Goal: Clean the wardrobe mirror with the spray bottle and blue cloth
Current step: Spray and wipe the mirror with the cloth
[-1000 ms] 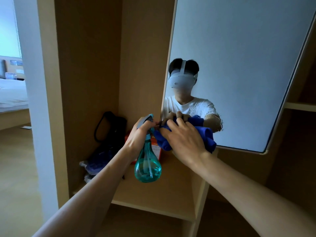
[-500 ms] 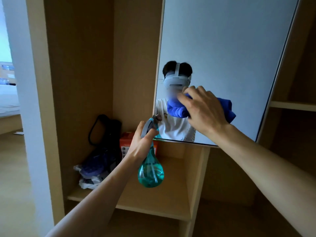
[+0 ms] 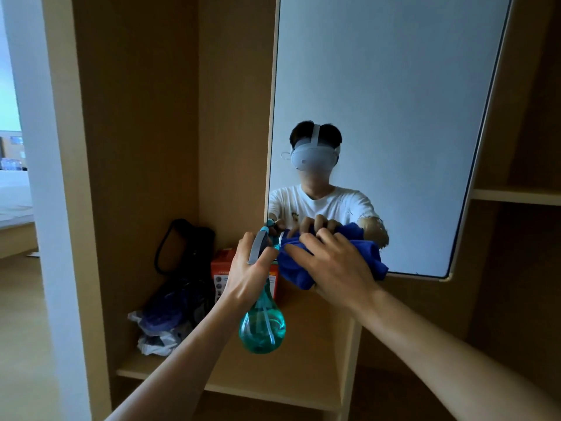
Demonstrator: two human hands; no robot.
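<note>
The wardrobe mirror (image 3: 394, 101) hangs on the wardrobe ahead of me, its lower edge near the middle of the view. My right hand (image 3: 337, 268) holds the bunched blue cloth (image 3: 368, 256) against the mirror's lower left corner. My left hand (image 3: 249, 268) grips the neck of a teal spray bottle (image 3: 262, 329), which hangs just left of the cloth with its nozzle toward the glass. The reflection shows a person in a white shirt and both hands.
A wooden shelf (image 3: 303, 369) lies below the bottle. On it stand an orange box (image 3: 221, 271), a black bag (image 3: 185, 247) and crumpled plastic bags (image 3: 158, 335). A second shelf (image 3: 516, 196) is at right. A white door frame (image 3: 39, 177) stands at left.
My right hand has wiped the cloth up the mirror and back down to the lower left corner. The spray bottle stayed in my left hand at about the same spot.
</note>
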